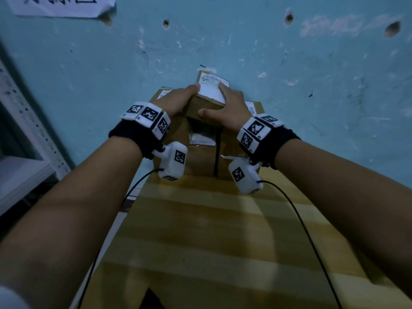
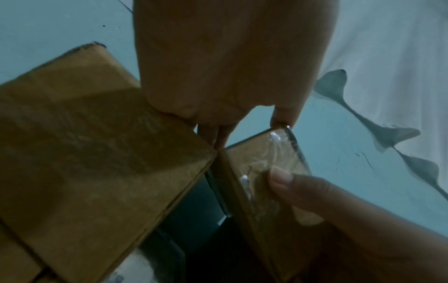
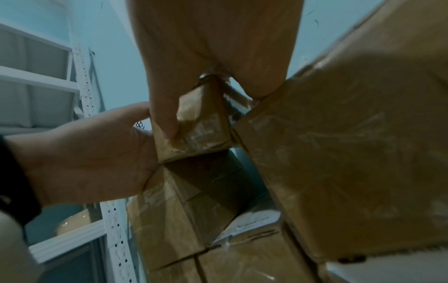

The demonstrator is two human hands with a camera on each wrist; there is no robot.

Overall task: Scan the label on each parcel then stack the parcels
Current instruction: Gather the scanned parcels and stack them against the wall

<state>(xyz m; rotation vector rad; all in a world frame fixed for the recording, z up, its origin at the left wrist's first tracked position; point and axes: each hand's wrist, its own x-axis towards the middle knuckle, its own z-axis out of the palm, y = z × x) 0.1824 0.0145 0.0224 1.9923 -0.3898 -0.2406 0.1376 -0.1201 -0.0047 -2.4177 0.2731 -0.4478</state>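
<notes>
Both hands' grip, left hand and right hand, apparently flanks top parcel.

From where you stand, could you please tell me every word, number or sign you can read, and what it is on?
Nothing can be read for certain.
White label on the top parcel, held by the left hand and right hand: print too small and blurred.
Paper sign on the wall: large dark characters, cut off by the frame.
Labels on the lower parcels: blurred.
Wrist bands: square coded markers, no words.
</notes>
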